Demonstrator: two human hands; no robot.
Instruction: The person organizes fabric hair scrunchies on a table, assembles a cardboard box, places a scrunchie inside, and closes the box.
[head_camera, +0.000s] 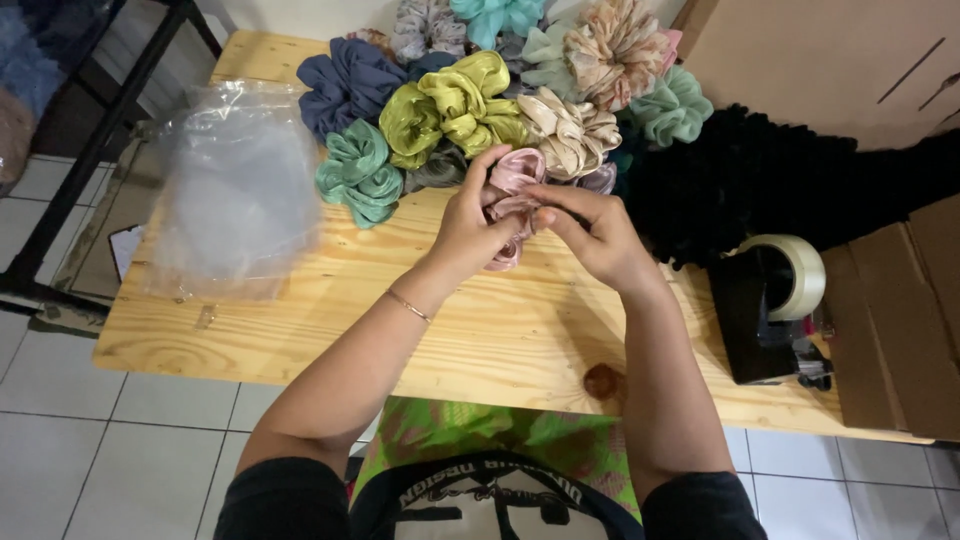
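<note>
A pink scrunchie is gripped by both hands over the wooden table. The left hand is clasped around its left side; the right hand pinches its right edge with the fingertips. A heap of scrunchies lies just behind. Clear plastic bags lie to the left, a tape dispenser to the right.

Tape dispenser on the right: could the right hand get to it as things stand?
Probably yes. The tape dispenser stands beside the right forearm with bare table between, but the right hand grips the pink scrunchie with the left hand.
</note>
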